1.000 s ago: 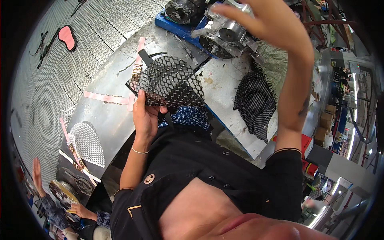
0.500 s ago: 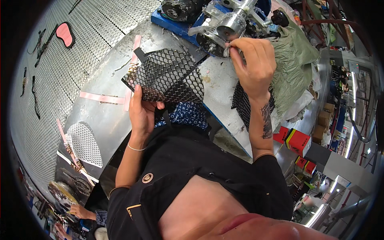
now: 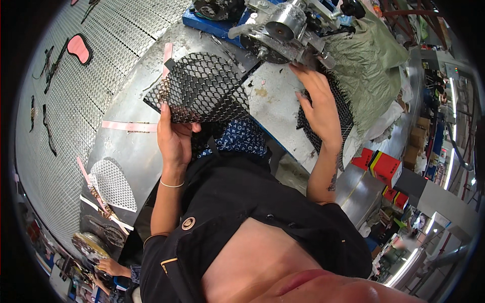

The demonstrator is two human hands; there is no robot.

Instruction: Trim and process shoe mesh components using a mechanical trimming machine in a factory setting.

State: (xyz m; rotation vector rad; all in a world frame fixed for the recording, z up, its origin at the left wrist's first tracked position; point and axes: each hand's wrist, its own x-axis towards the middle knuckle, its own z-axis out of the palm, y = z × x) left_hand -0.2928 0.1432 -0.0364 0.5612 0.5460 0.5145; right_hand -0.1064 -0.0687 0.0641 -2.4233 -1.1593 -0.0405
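My left hand [image 3: 174, 136] pinches the near edge of a black mesh piece [image 3: 202, 81] with a dark band across it, thumb on top and fingers underneath. The piece lies over the metal worktop [image 3: 121, 103] and a pink strip. To the right, my right hand [image 3: 321, 103] is open, thumb apart from the stretched fingers. Its fingertips reach the underside of a metal machine [image 3: 285, 33] with a round cup-shaped part and a dark wheel. More black mesh [image 3: 343, 108] lies beside and under that hand; I cannot tell whether they touch.
A pink strip [image 3: 129, 126] and a white mesh piece [image 3: 113, 184] lie on the left. Beyond is a perforated surface [image 3: 121, 45] with a pink black-edged pad [image 3: 79, 49]. Green woven cloth [image 3: 371, 70] and red boxes [image 3: 379, 164] stand right. Another person's hand [image 3: 113, 267] shows lower left.
My right hand has come down from the machine's front, its pinch opened and fingers stretched out. My left hand and the mesh sit slightly further left in the picture, as the view shifted.
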